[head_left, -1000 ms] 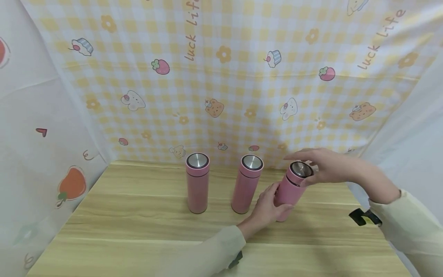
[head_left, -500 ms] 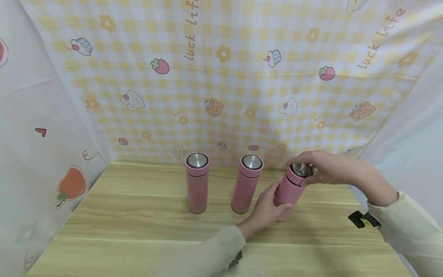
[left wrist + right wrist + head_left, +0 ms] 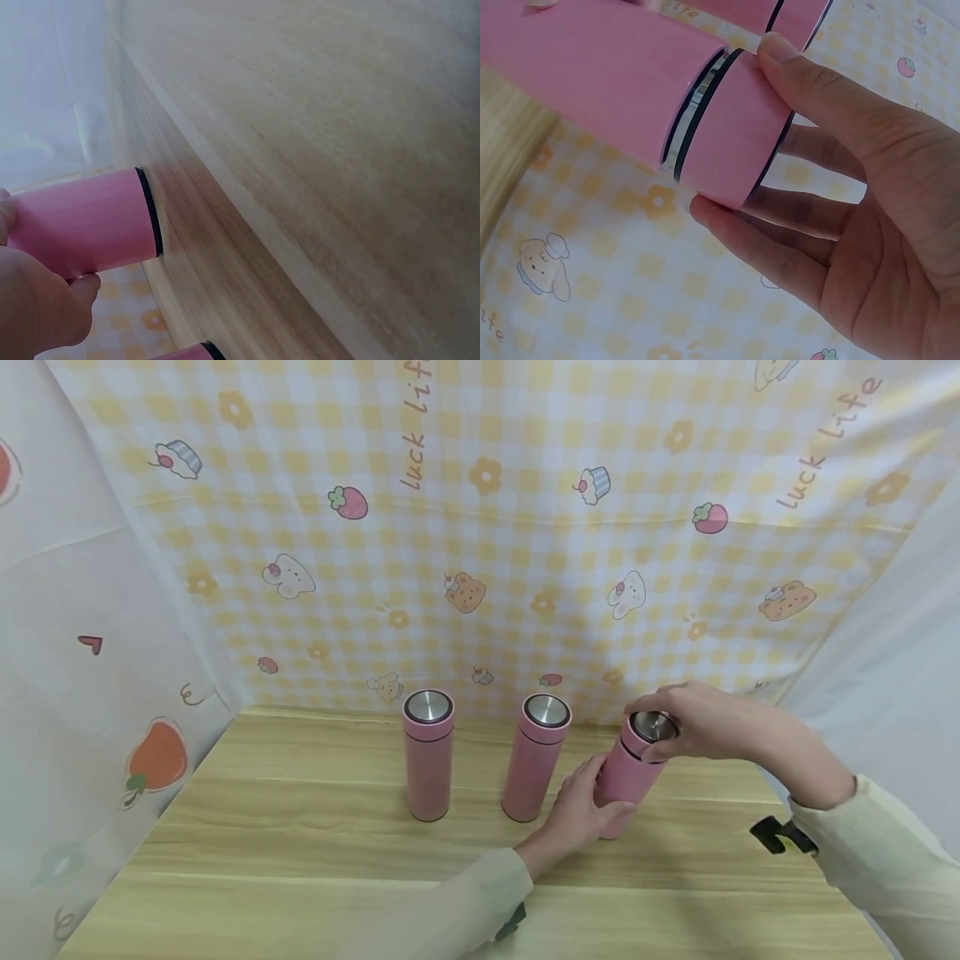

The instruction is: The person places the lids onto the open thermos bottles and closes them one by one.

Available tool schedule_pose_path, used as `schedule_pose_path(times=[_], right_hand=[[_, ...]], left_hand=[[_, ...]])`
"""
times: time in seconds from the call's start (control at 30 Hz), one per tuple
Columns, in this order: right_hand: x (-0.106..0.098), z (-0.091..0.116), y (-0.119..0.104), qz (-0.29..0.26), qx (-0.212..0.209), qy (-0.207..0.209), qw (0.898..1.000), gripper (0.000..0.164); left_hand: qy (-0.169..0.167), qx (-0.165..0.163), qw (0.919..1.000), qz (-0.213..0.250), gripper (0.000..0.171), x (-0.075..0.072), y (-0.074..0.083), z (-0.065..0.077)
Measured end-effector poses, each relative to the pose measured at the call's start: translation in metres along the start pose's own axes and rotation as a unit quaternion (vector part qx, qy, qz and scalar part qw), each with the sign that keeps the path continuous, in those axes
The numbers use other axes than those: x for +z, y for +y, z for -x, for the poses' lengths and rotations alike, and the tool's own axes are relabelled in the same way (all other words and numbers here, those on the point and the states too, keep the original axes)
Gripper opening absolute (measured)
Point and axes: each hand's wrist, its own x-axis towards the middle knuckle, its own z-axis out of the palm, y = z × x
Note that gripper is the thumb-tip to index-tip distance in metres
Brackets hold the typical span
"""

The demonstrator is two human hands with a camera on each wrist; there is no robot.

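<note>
The rightmost pink thermos flask stands on the wooden table, with its base close to the tabletop in the left wrist view. My left hand grips its body from the left, thumb in front. At the top my right hand holds the pink lid with its silver top. The thumb lies on one side of the lid and the fingers on the other. In the right wrist view a narrow silvery gap shows between lid and body. The flask's far side is hidden.
Two more pink flasks, a middle one and a left one, stand upright left of my hands, lids on. Behind the wooden table hangs a yellow checked cloth; white cloth flanks both sides.
My right hand's fingers have come in around the lid, and its wrist has shifted slightly left. My left hand and the flasks stay where they were.
</note>
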Motion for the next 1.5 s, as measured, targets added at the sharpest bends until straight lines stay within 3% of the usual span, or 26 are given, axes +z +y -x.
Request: schedule_pose_path(times=[0.27, 0.6, 0.83, 1.03, 1.23, 1.5], right_hand=[[0.001, -0.003, -0.001, 0.004, 0.001, 0.014, 1.0, 0.04], [0.004, -0.005, 0.002, 0.039, -0.014, 0.039, 0.998, 0.047], [-0.003, 0.003, 0.002, -0.006, 0.012, 0.003, 1.0, 0.067], [-0.008, 0.01, 0.003, -0.071, -0.001, -0.016, 0.997, 0.062], [-0.008, 0.008, 0.003, -0.053, -0.036, -0.03, 0.998, 0.055], [-0.008, 0.007, 0.0, -0.047, -0.009, -0.032, 0.998, 0.053]], left_hand=[[-0.002, 0.001, 1.0, -0.005, 0.068, -0.001, 0.0, 0.0], [-0.003, 0.002, 1.0, -0.001, 0.067, -0.001, 0.0, 0.0], [-0.006, 0.003, 1.0, 0.001, 0.065, -0.002, 0.0, 0.0], [-0.001, 0.002, 1.0, 0.0, 0.066, 0.0, 0.0, 0.0], [0.0, 0.004, 1.0, -0.001, 0.067, 0.0, 0.0, -0.001], [-0.003, 0.0, 1.0, 0.005, 0.069, -0.001, -0.001, 0.0]])
